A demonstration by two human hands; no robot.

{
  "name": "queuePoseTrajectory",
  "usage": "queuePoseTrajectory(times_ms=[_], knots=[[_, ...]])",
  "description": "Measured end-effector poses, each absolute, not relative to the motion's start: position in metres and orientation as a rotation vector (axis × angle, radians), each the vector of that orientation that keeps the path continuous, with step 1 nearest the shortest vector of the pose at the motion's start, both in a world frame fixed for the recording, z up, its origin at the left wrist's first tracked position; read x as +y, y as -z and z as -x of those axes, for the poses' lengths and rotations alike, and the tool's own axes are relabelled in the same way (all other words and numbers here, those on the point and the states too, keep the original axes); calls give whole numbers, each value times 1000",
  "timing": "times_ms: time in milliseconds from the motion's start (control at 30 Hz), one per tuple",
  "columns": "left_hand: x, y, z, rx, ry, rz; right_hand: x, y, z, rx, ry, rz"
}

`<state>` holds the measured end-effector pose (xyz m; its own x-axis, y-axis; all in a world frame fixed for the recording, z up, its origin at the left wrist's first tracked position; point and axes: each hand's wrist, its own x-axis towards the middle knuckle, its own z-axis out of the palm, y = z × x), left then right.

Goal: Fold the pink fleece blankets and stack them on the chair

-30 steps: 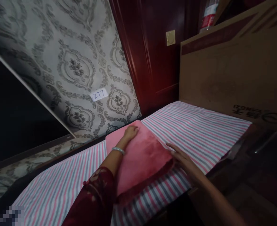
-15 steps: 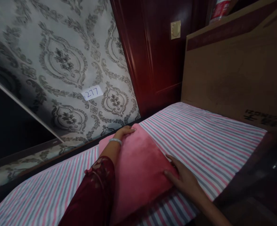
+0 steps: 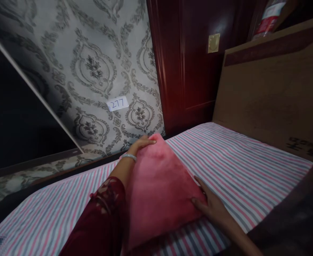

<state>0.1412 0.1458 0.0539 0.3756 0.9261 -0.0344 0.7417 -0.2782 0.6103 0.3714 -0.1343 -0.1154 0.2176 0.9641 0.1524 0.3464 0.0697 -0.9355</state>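
Observation:
A pink folded cloth (image 3: 161, 188), soft and plush-looking, lies on a striped sheet (image 3: 241, 160). My left hand (image 3: 143, 143) grips its far edge, the thumb on top and the fingers mostly hidden behind the fold. That far corner stands slightly raised off the sheet. At the near right corner, my right hand (image 3: 211, 204) pinches the cloth, thumb above and the other fingers along or under the edge. A pale bangle (image 3: 129, 156) circles my left wrist, below which a dark red sleeve (image 3: 103, 213) covers the arm.
A large cardboard box (image 3: 270, 96) stands at the right end of the sheet, with a red-labelled bottle (image 3: 269, 19) on or behind its top. Patterned wallpaper with a "277" paper label (image 3: 118, 103) and a dark red wooden panel (image 3: 190, 71) rise behind. A dark screen-like panel (image 3: 20, 106) is at left.
The cloth's far corner has come up a little with my left hand. My right hand keeps its hold on the near right corner. The view has shifted slightly.

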Motion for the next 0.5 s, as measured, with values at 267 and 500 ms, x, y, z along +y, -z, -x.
queuePoseTrajectory(times_ms=[267, 500], knots=[[65, -172, -50, 1211, -1016, -1988, -129, 9, -376, -1463, -656, 1164], [5, -206, 38, 1271, -1413, -1752, -52, -88, -340, -1737, -225, 1051]])
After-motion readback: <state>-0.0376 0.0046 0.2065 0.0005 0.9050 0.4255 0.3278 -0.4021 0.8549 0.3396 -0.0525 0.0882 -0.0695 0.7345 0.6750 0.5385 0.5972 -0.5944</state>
